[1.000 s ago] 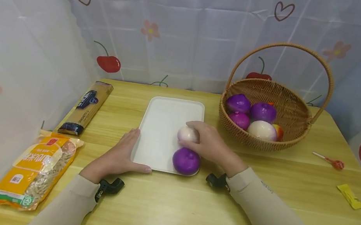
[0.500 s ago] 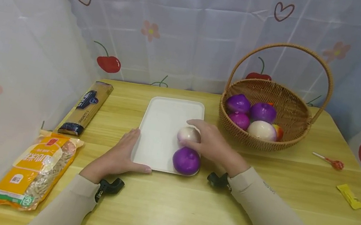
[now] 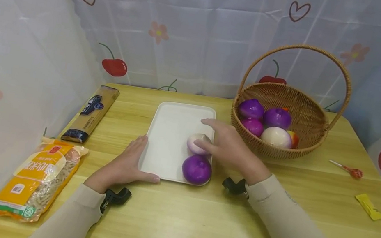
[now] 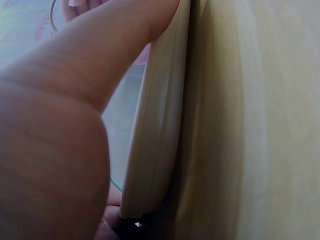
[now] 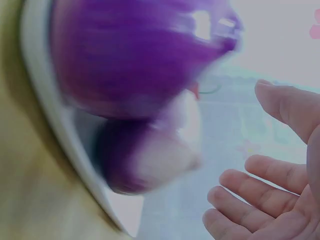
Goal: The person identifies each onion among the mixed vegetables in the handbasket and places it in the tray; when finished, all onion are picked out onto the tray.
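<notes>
Note wooden table [image 3: 173,224], with wicker basket [image 3: 310,121] at back right and white tray [image 3: 173,133] at centre. See left hand [image 3: 123,166] laid at tray's near-left corner, with fingers straight. See right hand [image 3: 229,144] spread wide. Find purple onion [image 3: 197,169] on tray's near-right corner; white onion [image 3: 193,143] just beyond.

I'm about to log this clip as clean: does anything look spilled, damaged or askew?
Nothing looks spilled or damaged. Mildly odd, perhaps: the purple onion and whitish onion both crowd the right side of the white tray, a lopsided layout.
</notes>
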Tool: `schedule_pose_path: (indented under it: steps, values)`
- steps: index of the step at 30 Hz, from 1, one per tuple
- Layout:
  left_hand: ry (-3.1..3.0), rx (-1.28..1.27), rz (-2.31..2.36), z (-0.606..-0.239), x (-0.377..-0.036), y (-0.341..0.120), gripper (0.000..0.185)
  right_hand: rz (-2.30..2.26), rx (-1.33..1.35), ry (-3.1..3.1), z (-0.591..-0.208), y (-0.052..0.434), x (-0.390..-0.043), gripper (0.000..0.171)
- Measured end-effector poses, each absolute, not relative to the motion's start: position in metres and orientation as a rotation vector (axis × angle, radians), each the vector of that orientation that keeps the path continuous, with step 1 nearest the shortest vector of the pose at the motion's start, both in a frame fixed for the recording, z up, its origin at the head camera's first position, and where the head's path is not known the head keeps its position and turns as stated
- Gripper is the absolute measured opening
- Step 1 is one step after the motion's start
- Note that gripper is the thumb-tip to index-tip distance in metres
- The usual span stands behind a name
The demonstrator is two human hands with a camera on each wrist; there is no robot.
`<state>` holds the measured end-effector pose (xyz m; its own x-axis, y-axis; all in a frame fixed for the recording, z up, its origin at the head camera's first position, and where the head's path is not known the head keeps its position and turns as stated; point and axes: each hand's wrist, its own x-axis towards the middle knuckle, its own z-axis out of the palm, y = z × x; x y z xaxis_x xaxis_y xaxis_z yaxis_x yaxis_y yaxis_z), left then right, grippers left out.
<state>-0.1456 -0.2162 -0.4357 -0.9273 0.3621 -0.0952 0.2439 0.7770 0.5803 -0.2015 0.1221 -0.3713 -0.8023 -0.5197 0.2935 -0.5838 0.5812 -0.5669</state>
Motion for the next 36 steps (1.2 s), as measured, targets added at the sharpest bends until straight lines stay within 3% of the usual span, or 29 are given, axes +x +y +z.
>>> schedule_pose_path:
  steps: [15, 26, 36]
  values:
    - [2.775, 0.490, 0.872, -0.437, -0.147, -0.218, 0.146, 1.004, 0.708, -2.538, -0.323, 0.175, -0.208, 0.061]
    - [2.769, 0.484, 0.857, -0.438, -0.145, -0.219, 0.147, 1.064, 0.386, -2.694, -0.311, 0.228, -0.211, 0.076]
    - [2.773, 0.495, 0.873, -0.438, -0.145, -0.218, 0.146, 1.180, 0.250, -2.652, -0.302, 0.260, -0.208, 0.081]
